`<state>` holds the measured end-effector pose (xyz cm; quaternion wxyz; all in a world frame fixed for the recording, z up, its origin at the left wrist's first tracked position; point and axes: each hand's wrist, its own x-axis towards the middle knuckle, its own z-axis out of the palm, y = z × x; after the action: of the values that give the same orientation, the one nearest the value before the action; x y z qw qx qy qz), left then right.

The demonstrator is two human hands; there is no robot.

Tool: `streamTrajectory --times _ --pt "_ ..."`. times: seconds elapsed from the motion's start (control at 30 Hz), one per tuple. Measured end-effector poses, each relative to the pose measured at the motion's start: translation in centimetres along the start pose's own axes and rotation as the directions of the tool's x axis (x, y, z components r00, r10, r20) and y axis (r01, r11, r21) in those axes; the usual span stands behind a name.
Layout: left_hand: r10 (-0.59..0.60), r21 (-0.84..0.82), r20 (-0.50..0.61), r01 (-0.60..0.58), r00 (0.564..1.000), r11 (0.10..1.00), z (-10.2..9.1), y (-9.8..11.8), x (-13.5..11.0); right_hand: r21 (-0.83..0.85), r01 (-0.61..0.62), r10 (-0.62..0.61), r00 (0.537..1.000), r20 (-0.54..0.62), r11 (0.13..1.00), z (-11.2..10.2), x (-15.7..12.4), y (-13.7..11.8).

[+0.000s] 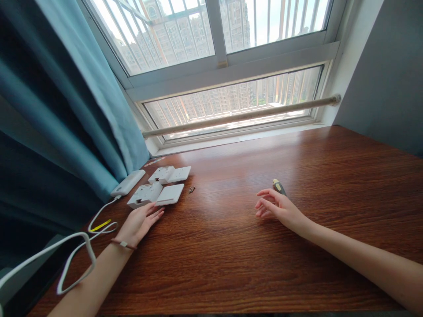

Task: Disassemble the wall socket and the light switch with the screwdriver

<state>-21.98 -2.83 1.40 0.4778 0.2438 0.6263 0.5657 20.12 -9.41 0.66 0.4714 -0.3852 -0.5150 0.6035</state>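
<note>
At the left of the desk, my left hand (142, 221) reaches to the front edge of the nearer white plastic box (145, 195) and its flat white plate (170, 194). Its fingers are stretched out, and I cannot tell whether they touch the box. A second white box (161, 174) with a similar plate (179, 174) lies just behind. Several small screws (191, 189) rest to the right of the plates. Over on the right, my right hand (273, 207) hovers with loosely curved, parted fingers. Behind it lies a yellow and black screwdriver handle (279, 186), partly hidden by the hand.
A white power bank (128, 183) with a white cable (101, 207) lies by the blue curtain (109, 132). The cable loops over my left forearm. A yellow strip (101, 225) sits near it. The wooden desk (214, 255) meets a window with a horizontal rail (244, 117).
</note>
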Motion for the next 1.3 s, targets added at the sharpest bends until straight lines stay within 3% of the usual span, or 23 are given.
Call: streamTrajectory --times 0.13,0.47,0.6,0.67,0.7,0.8,0.87,0.93,1.0,1.07,1.13,1.2,1.3 --pt "-0.019 -0.045 0.04 0.021 0.999 0.999 0.3 0.1 0.3 -0.012 0.01 -0.009 1.0 0.006 1.0 -0.1 0.0 0.3" --pt "-0.059 -0.11 0.015 0.061 0.998 0.992 0.9 0.5 1.2 -0.043 0.02 -0.019 1.0 0.022 0.999 -0.1 0.0 0.5" --pt "-0.039 -0.093 -0.016 0.038 0.999 0.995 1.1 0.4 0.2 -0.235 0.062 -0.064 0.998 -0.003 0.97 -0.6 0.2 0.0" --pt "0.014 -0.089 -0.06 -0.019 0.998 0.996 1.3 -0.5 -1.1 -0.473 0.109 -0.14 0.99 -0.031 0.874 -1.2 0.3 -0.6" --pt "0.057 -0.078 -0.082 -0.064 0.995 0.995 1.5 -1.1 -2.0 -0.61 0.125 -0.191 0.981 -0.044 0.782 -1.5 0.3 -0.9" --pt "0.257 0.02 -0.13 -0.256 0.958 0.966 2.5 -3.1 -5.5 -0.923 0.07 -0.314 0.948 -0.057 0.378 -2.5 0.3 -1.5" --pt "0.405 0.176 0.012 -0.401 0.914 0.899 3.6 -4.0 -8.0 -0.99 -0.035 -0.309 0.948 -0.075 0.133 -3.2 0.4 -1.7" --pt "0.484 0.304 0.293 -0.56 0.825 0.771 5.0 -4.4 -10.1 -0.991 -0.13 -0.273 0.955 -0.118 -0.024 -3.6 0.6 -1.6" --pt "0.571 0.362 0.488 -0.748 0.66 0.556 6.7 -4.2 -11.6 -0.978 -0.19 -0.236 0.958 -0.165 -0.088 -4.0 0.7 -1.5" --pt "0.616 0.36 0.628 -0.879 0.476 0.311 8.7 -3.9 -12.3 -0.97 -0.221 -0.211 0.958 -0.196 -0.099 -4.3 0.8 -1.4" --pt "0.603 0.308 0.738 -0.946 0.304 0.099 10.7 -3.8 -12.5 -0.966 -0.243 -0.185 0.957 -0.223 -0.092 -4.6 1.0 -1.4" --pt "0.57 0.246 0.805 -0.967 0.164 -0.069 12.7 -4.0 -12.5 -0.969 -0.235 -0.165 0.962 -0.22 -0.078 -4.9 1.1 -1.4" --pt "0.51 0.17 0.86 -0.942 -0.002 -0.289 14.7 -5.0 -12.8 -0.998 -0.008 -0.203 0.979 0.003 -0.056 -4.7 1.2 -1.6"
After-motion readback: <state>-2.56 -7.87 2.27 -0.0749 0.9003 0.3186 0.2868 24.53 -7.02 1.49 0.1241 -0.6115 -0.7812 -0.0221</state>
